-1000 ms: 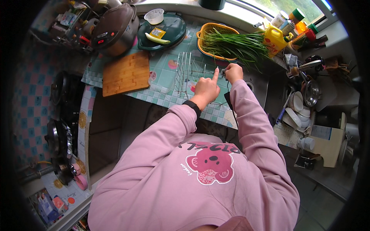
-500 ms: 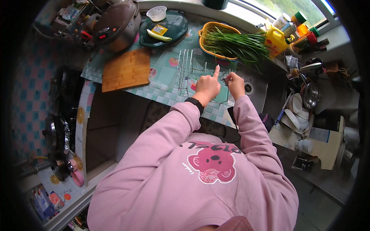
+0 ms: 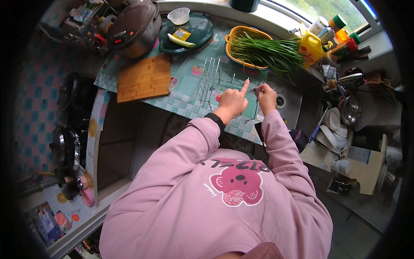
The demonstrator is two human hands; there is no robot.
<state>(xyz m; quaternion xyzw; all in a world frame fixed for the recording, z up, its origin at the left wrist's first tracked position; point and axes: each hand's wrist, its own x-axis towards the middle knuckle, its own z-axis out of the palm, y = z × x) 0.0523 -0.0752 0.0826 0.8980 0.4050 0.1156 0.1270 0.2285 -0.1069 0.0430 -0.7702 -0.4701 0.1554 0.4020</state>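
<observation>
A metal wire rack [image 3: 208, 82] stands on the tiled counter in front of me, its right part partly hidden by my hands. My left hand [image 3: 232, 104] is at the middle of the rack; its index finger points away from me while the other fingers curl in, seemingly round the rack's wire. Just to the right, my right hand [image 3: 267, 96] pinches a small greyish thing between thumb and fingertips, close to the rack's right end. What that thing is, I cannot make out. A yellow basket [image 3: 230, 52] holding long green chives [image 3: 267, 49] lies beyond my hands.
A wooden cutting board [image 3: 144, 80] lies to the left, near a dark green lid [image 3: 200, 32] and a brown cooker [image 3: 133, 32]. A sink [image 3: 293, 101] is at my right, with stacked bowls [image 3: 333, 118] past it. A yellow jug [image 3: 311, 48] and bottles line the window side.
The whole view has shifted slightly. My left index fingertip has come a little toward me, and the hands are slightly farther apart. Both hands keep much the same pose.
</observation>
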